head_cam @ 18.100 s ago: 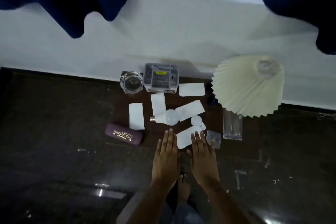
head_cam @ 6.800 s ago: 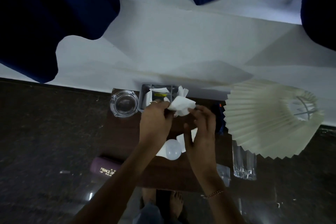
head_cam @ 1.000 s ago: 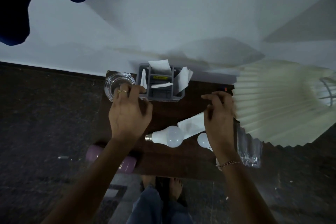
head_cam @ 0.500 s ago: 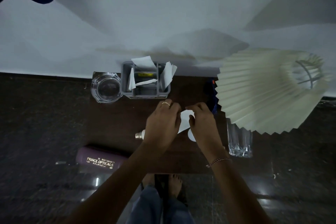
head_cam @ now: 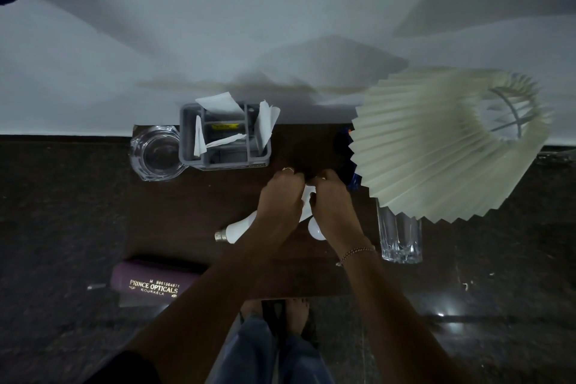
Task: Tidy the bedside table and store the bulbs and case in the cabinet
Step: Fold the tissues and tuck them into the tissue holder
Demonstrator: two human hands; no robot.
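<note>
My left hand (head_cam: 279,199) and my right hand (head_cam: 332,203) meet over the middle of the dark bedside table (head_cam: 193,215), both pinched on a white paper slip (head_cam: 307,193) that shows only between them. A large white bulb (head_cam: 235,229) lies on its side under my left forearm, its metal cap pointing left. A smaller round bulb (head_cam: 315,229) peeks out beneath my right wrist. The purple spectacle case (head_cam: 149,282) lies at the table's front left corner.
A grey divided organizer (head_cam: 224,162) holding folded white papers stands at the back, with a glass ashtray (head_cam: 156,153) to its left. A pleated cream lampshade (head_cam: 442,146) leans at the right above a ribbed drinking glass (head_cam: 400,237). Dark floor surrounds the table.
A second ago my hands were apart, the left near the ashtray and the right by the lampshade. They have come together on the paper slip and lifted it off the table.
</note>
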